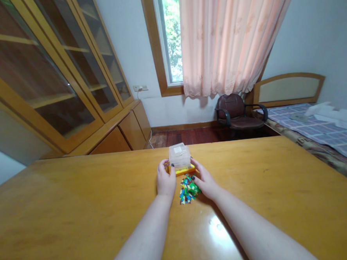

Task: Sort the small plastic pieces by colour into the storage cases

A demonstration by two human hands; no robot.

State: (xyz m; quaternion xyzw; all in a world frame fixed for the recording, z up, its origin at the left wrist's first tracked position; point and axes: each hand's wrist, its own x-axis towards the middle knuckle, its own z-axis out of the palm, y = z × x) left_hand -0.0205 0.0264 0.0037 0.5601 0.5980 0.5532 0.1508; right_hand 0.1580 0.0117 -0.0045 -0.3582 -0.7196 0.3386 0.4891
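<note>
The left hand (165,180) and right hand (204,180) have their fingers (165,164) clasped around a clear box (179,156) on a yellow base (185,170), just behind loose bricks (189,190) on the surface (78,202). A slip could scatter them.

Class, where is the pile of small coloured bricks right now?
In the head view, the bricks lie on the wooden table between the left hand and right hand, just nearer the person than the yellow tray.
</note>
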